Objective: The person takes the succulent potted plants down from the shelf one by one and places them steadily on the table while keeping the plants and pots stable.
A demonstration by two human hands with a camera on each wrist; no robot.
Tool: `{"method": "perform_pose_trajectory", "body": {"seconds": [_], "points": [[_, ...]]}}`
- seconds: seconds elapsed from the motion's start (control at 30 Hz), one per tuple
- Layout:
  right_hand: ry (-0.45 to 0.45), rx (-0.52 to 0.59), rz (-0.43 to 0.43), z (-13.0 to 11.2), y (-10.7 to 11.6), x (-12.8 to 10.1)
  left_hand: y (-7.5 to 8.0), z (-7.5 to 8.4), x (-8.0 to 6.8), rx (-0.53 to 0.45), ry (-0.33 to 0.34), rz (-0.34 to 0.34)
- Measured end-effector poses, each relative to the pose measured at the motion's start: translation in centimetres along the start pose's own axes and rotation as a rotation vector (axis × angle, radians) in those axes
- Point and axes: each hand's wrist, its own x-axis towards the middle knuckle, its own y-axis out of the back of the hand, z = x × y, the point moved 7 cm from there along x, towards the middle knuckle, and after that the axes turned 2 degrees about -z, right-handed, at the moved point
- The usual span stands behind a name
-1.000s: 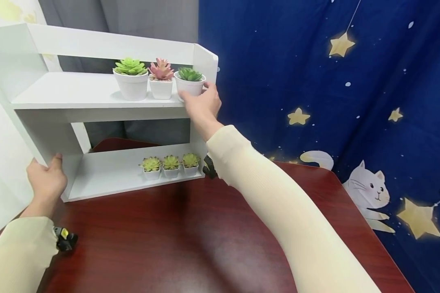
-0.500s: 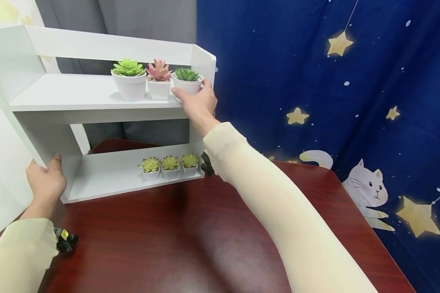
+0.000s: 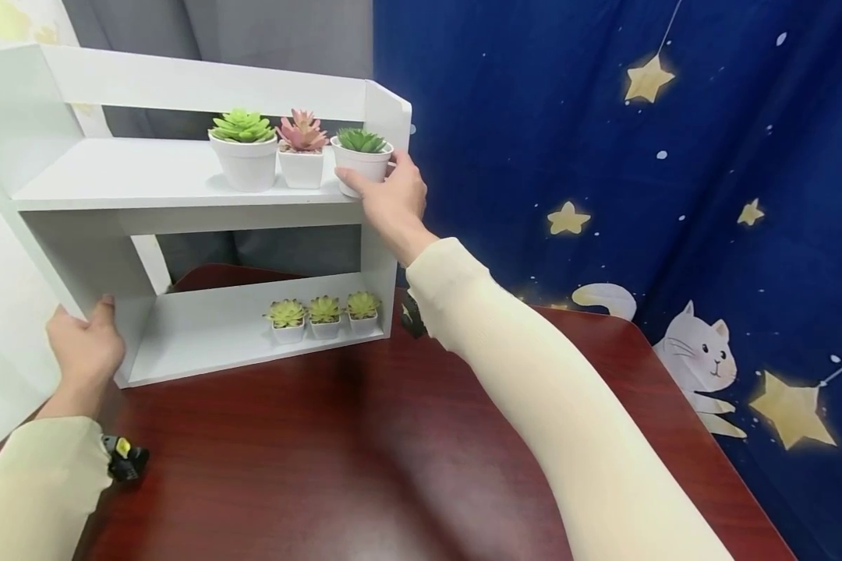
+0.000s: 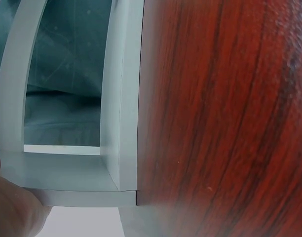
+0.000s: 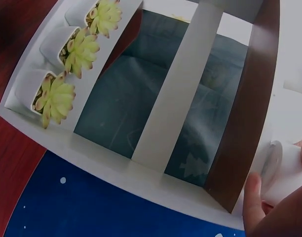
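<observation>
In the head view, my right hand holds a round white pot with a dark green succulent at the right end of the upper shelf, thumb and fingers on opposite sides. Just left of it stand a pink succulent in a square white pot and a light green succulent in a larger white pot. My left hand grips the left side panel of the white shelf unit, its thumb on the inner face. The right wrist view shows the held pot from below, its plant out of sight.
Three small yellow-green succulents in white pots line the right of the lower shelf. The unit stands on a dark red wooden table. Behind hang a grey curtain and a blue starry curtain.
My right hand and the dark green succulent's pot have shifted slightly right, widening the gap to the pink one. The left hand keeps its place on the panel.
</observation>
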Motion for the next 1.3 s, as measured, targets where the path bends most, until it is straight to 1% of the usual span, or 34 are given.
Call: {"method": "perform_pose_trajectory", "body": {"seconds": [0.2,0.37,0.5,0.6,0.77,0.87,1.03,1.2,1.3], "points": [[0.045,0.027,-0.047,0.1,1.1,-0.1,0.0,0.3,0.3,-0.017,0.009,-0.005],[0.118,-0.010,-0.060,0.7,2.2,-0.3,-0.1,0.4,0.1,-0.020,-0.003,-0.005],[0.167,-0.014,-0.075,1.1,3.0,-0.7,-0.1,0.4,0.1,-0.019,-0.010,0.004],[0.198,-0.016,-0.075,1.4,3.6,-1.1,0.1,0.5,0.2,-0.021,-0.004,0.005],[0.224,-0.013,-0.077,1.9,4.2,-1.6,0.2,0.4,0.0,-0.032,0.021,-0.006],[0.242,-0.024,-0.065,2.3,4.8,-1.8,0.3,0.5,-0.1,-0.025,0.022,-0.004],[0.242,-0.008,-0.040,3.3,6.1,-2.0,0.4,0.6,-0.1,-0.026,0.022,-0.005],[0.215,-0.005,-0.021,4.9,7.4,-2.2,0.3,0.5,0.0,-0.025,0.029,-0.004],[0.201,0.000,-0.009,5.8,8.0,-2.3,0.3,0.4,0.1,-0.014,0.018,0.001]]}}
